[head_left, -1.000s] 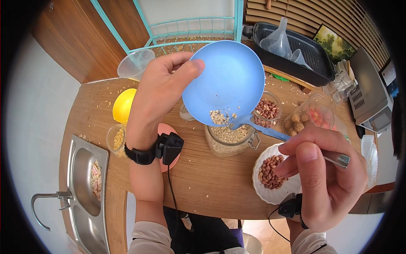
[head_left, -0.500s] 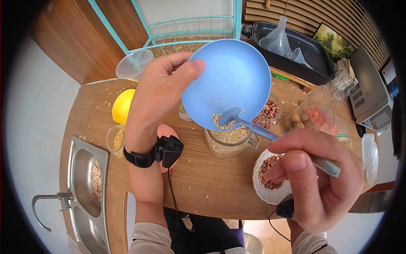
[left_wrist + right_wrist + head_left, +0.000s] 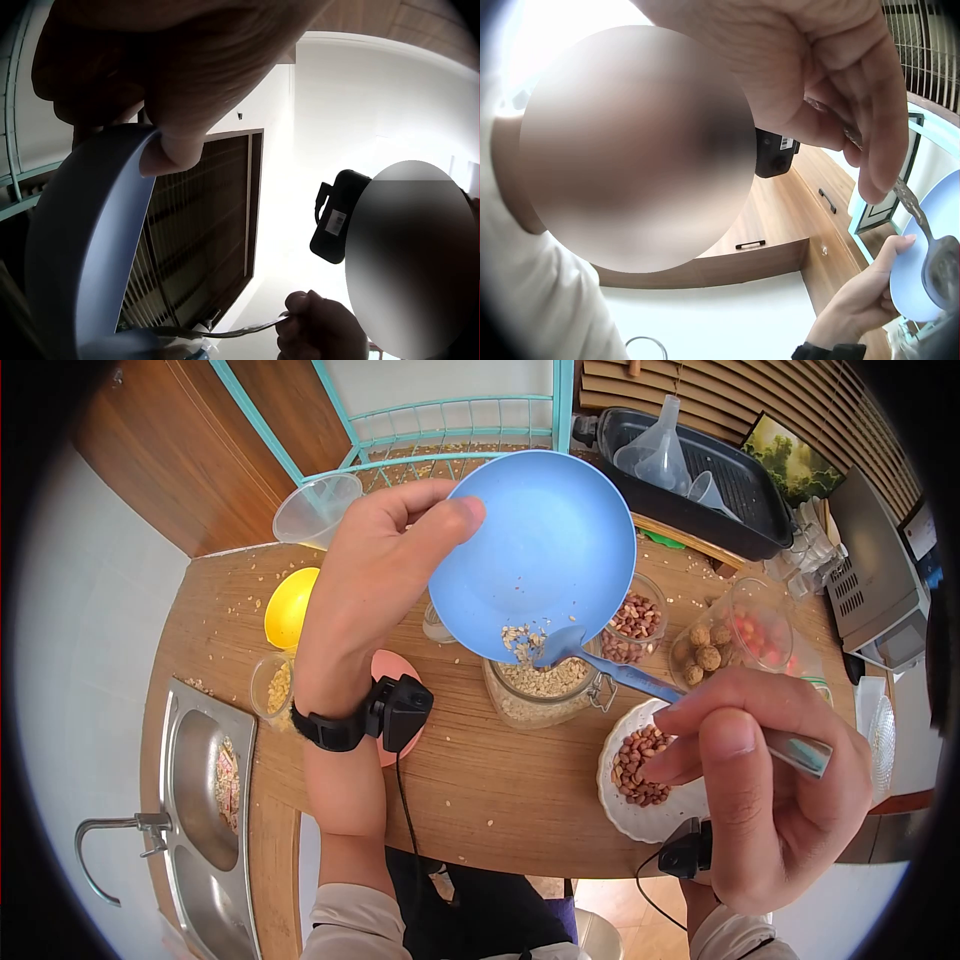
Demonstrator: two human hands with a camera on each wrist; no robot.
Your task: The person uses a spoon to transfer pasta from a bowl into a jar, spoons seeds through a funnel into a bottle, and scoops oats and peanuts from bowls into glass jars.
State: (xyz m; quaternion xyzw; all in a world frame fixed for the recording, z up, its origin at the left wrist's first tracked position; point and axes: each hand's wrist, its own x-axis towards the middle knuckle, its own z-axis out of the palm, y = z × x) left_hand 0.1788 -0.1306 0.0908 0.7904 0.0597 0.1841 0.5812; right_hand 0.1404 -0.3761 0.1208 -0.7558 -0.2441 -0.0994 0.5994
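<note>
My left hand grips the rim of a blue plate, thumb on its inner face, and holds it tilted over a glass jar of oats. A small heap of oat flakes lies at the plate's lower edge. In my right hand a metal spoon is pinched by the handle, its bowl at the plate's lower edge beside the flakes. The right wrist view shows the spoon's bowl over the plate's inner face. Part of the jar's mouth is hidden behind the plate.
A white bowl of peanuts stands below my right hand. Around the jar are a tub of nuts, a container of walnuts, a yellow bowl and a pink plate. A sink lies left; loose flakes dot the table.
The spoon's bowl dipped left over the flakes, then moved back right and down to the plate's lower edge. The right hand shifted with it; the left hand keeps the plate nearly in place.
</note>
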